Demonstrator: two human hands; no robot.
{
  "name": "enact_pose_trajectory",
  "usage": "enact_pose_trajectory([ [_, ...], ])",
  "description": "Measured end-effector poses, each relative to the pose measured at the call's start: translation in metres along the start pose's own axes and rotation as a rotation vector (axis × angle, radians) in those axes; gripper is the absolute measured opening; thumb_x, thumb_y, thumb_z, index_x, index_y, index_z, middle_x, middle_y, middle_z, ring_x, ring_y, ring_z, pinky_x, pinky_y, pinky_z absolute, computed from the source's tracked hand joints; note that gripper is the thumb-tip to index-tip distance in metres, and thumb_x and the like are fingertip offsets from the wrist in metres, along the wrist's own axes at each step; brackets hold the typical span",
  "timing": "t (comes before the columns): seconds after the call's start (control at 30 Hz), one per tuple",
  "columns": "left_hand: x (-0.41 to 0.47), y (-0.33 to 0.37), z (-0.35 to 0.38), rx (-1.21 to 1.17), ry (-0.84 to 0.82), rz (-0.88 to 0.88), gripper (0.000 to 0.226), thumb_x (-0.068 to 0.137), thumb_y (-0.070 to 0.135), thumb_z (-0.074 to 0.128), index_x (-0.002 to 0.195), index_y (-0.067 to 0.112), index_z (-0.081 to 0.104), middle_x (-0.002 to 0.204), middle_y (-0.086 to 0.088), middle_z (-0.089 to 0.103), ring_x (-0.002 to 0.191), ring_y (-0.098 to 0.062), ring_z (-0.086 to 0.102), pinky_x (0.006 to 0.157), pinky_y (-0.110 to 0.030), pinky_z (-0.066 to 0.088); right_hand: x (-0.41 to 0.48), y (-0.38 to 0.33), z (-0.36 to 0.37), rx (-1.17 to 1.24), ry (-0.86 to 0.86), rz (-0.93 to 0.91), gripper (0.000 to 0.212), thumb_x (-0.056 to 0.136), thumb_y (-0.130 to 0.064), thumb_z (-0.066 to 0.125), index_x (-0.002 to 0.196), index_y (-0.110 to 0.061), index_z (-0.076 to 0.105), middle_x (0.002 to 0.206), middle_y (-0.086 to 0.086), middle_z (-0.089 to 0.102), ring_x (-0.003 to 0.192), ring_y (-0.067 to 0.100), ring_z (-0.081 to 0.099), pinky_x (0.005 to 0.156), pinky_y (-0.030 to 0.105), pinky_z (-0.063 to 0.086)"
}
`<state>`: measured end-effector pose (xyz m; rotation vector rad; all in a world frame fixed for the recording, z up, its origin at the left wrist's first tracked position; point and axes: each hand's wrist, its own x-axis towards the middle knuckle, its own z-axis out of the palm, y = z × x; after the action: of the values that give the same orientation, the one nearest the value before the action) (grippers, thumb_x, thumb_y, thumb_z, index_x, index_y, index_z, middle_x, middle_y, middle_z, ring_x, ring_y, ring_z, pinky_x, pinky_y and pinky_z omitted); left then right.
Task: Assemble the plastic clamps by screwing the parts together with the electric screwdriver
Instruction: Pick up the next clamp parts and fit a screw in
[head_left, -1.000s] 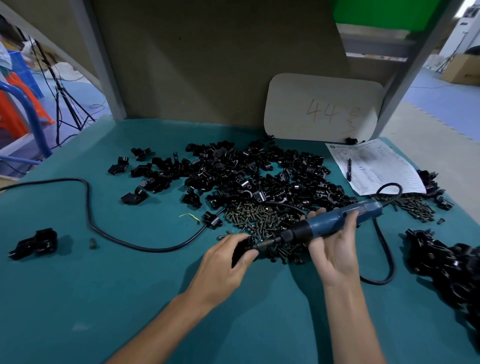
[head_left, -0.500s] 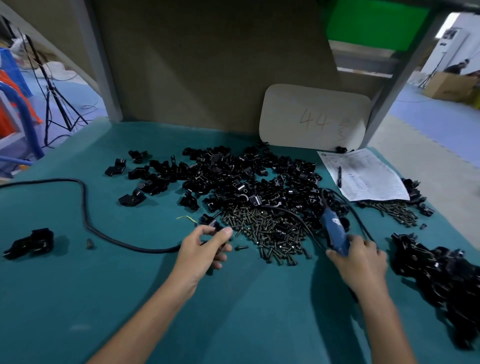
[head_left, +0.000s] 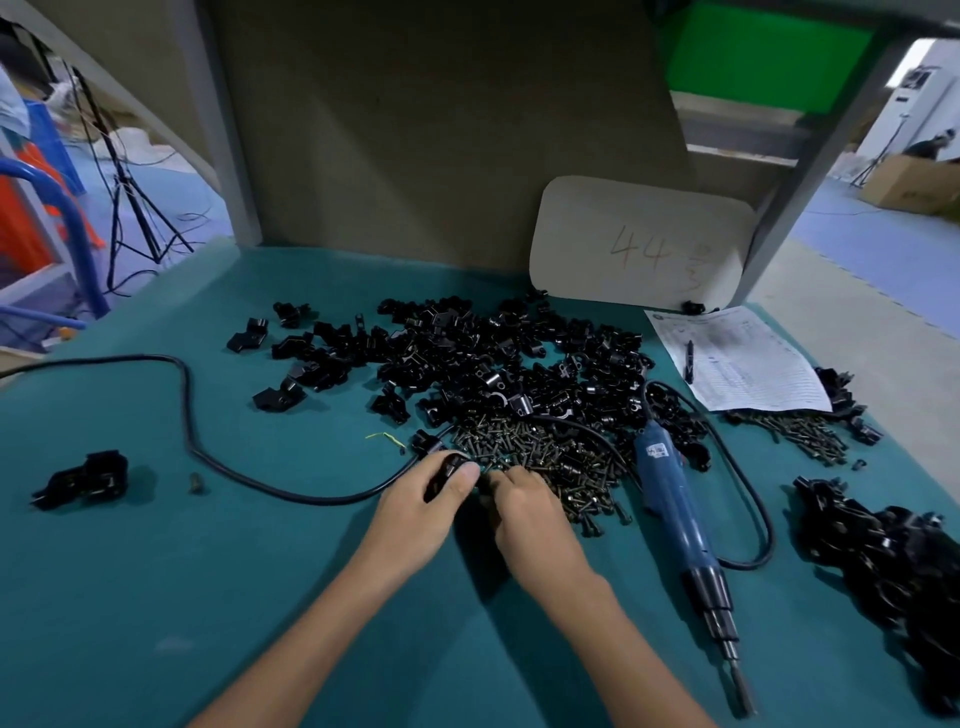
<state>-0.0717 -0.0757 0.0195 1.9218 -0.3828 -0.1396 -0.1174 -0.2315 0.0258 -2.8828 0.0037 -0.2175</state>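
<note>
On the teal tabletop (head_left: 156, 571) the person's left hand (head_left: 426, 504) is clenched round a small black clamp part (head_left: 445, 472), thumb lying across it, at the near left edge of the screw pile (head_left: 545, 452). The right hand (head_left: 527, 514) sits just beside it, knuckles up and fingers curled down toward the screws; the fingertips are hidden, so it cannot be told whether they grasp anything. The electric screwdriver (head_left: 675, 512) lies released on the tabletop to the right of both hands, blue body toward the back and dark bit end pointing at the near edge. Its black cable (head_left: 208, 460) runs off to the left, passing under the left hand. Behind the screws spreads a broad heap of loose clamp parts (head_left: 493, 358). A dark mound of clamps (head_left: 883, 556) lies at the far right, and a single black piece (head_left: 83, 480) lies alone far left, with one stray screw (head_left: 196, 483) near it. A printed sheet (head_left: 743, 364) with a pen (head_left: 689, 359) on it lies at the back right, a second scatter of screws (head_left: 800, 431) at its near edge, and a pale board (head_left: 639, 249) marked "44" leans against the back panel.
</note>
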Motion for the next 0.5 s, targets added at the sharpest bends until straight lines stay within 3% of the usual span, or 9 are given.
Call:
enact_pose_trajectory([
  [0.1, 0.0, -0.003, 0.001, 0.12, 0.026, 0.109, 0.036, 0.09, 0.071, 0.048, 0.112, 0.046, 0.061, 0.094, 0.026, 0.067, 0.088, 0.005, 0.062, 0.069, -0.009, 0.041, -0.004, 0.005, -0.004, 0.055, 0.026, 0.001, 0.036, 0.095, 0.009, 0.045, 0.124, -0.008, 0.056, 0.116, 0.008, 0.057, 0.105, 0.024, 0.051, 0.093, 0.028, 0.04],
  [0.23, 0.0, -0.008, 0.006, 0.161, 0.031, 0.193, 0.04, 0.092, 0.066, 0.051, 0.119, 0.039, 0.062, 0.102, 0.022, 0.065, 0.098, 0.003, 0.06, 0.08, -0.015, 0.046, -0.013, 0.015, -0.028, 0.576, 0.127, 0.173, 0.013, 0.108, -0.022, 0.046, 0.108, -0.03, 0.055, 0.1, -0.009, 0.064, 0.089, 0.004, 0.058, 0.074, 0.017, 0.044],
  [0.3, -0.001, -0.008, 0.007, 0.177, 0.016, 0.197, 0.043, 0.093, 0.065, 0.052, 0.125, 0.038, 0.061, 0.105, 0.025, 0.061, 0.101, 0.005, 0.057, 0.082, -0.012, 0.044, -0.015, 0.019, -0.035, 0.752, 0.126, 0.211, 0.012, 0.107, -0.025, 0.049, 0.108, -0.033, 0.058, 0.098, -0.012, 0.066, 0.092, -0.002, 0.062, 0.077, 0.014, 0.048],
  [0.4, -0.003, -0.008, 0.007, 0.181, 0.015, 0.192, 0.037, 0.094, 0.056, 0.055, 0.124, 0.035, 0.062, 0.102, 0.023, 0.059, 0.099, 0.001, 0.056, 0.079, -0.012, 0.042, -0.014, 0.017, -0.038, 0.887, 0.091, 0.193, 0.017, 0.106, -0.019, 0.052, 0.109, -0.027, 0.066, 0.098, -0.007, 0.071, 0.095, 0.005, 0.066, 0.082, 0.025, 0.055],
  [0.5, -0.005, -0.005, 0.007, 0.204, 0.009, 0.203, 0.033, 0.096, 0.048, 0.058, 0.124, 0.031, 0.063, 0.099, 0.018, 0.058, 0.094, -0.003, 0.056, 0.079, -0.018, 0.044, -0.012, 0.014, -0.036, 0.855, 0.034, 0.145, 0.018, 0.106, -0.018, 0.053, 0.106, -0.027, 0.068, 0.096, -0.007, 0.071, 0.093, 0.01, 0.067, 0.081, 0.028, 0.057],
])
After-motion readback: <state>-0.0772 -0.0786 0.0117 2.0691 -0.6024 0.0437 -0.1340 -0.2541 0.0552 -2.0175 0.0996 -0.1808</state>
